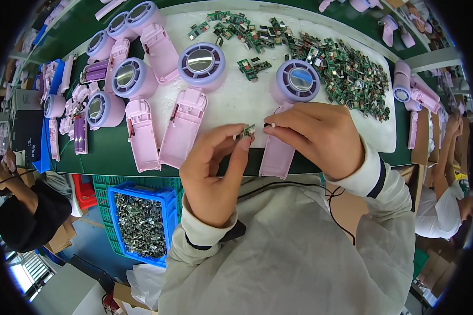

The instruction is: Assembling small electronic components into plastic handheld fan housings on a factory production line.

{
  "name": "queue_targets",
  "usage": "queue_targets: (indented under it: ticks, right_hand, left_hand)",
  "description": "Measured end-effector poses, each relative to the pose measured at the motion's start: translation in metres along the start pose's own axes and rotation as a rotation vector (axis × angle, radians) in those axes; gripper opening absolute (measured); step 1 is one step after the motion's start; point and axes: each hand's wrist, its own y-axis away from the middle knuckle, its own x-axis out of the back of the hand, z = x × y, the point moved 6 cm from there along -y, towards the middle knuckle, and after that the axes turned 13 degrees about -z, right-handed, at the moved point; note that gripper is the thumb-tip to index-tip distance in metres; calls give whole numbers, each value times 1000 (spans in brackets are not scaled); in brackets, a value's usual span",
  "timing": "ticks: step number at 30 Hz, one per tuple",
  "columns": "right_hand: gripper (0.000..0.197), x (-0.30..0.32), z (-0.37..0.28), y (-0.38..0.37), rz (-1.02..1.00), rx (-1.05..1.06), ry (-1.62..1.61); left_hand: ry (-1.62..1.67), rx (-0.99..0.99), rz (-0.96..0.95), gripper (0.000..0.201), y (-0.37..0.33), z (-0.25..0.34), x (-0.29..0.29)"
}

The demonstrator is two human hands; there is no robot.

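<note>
In a pinch between thumb and fingers, my left hand [213, 173] holds a small green circuit board [249, 129] with a pale connector on it. My right hand [323, 137] is closed at the fingertips on a small white plug [273, 125] with a dark bit beside it. A short gap separates the plug from the board. Under my right hand lies a pink handheld fan housing [277, 155], its handle shell laid open and its round purple-rimmed head [298, 80] pointing away from me. My fingers hide the middle of that housing.
Loose circuit boards [352, 79] are heaped on a white foam sheet [231, 105] at the back right. More open fan housings [184, 123] lie to the left. A blue crate [172, 210] full of small parts stands below the table edge. Other people work at both sides.
</note>
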Motion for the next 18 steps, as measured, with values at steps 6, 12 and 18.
queue_targets:
  ticks: [6, 12, 18]
  right_hand:
    - [16, 0, -7, -1, 31, 35, 47]
    - [13, 4, -8, 2, 98, 72, 59]
    - [13, 12, -10, 6, 51, 129, -35]
  left_hand:
    - [-10, -81, 6, 29, -10, 1, -8]
    - [-85, -160, -44, 32, -14, 4, -9]
    - [-157, -250, -119, 31, -13, 13, -10]
